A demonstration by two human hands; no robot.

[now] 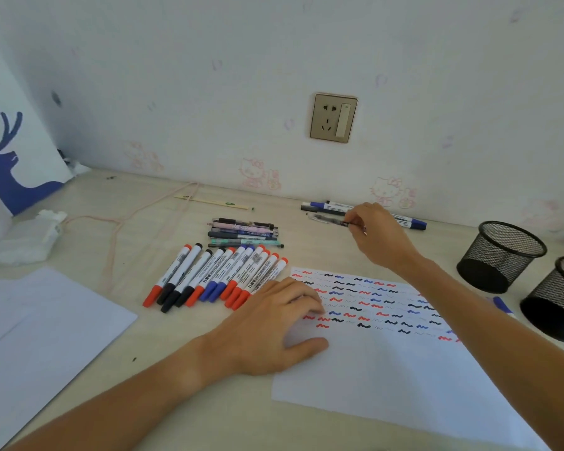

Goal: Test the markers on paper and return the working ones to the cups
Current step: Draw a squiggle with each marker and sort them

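Note:
A white test sheet (388, 369) covered with red, blue and black squiggles lies in front of me. My left hand (274, 323) rests flat on its left edge. My right hand (375, 232) reaches to the back and pinches a clear pen (328, 219) lying beside several markers (323, 206) near the wall. A row of whiteboard markers (215, 275) with red, black and blue caps lies left of the sheet, with a stack of thin pens (245, 234) behind it. Two black mesh cups (502, 255) (557, 297) stand at the right.
A second blank sheet (39, 323) lies at the left. Crumpled tissue (26, 239), a white bag with a blue deer (10, 164), a pink cord (118, 222) and a chopstick packet (212, 201) sit behind. A blue marker (502, 305) lies by the near cup. A wall socket (334, 118) is above.

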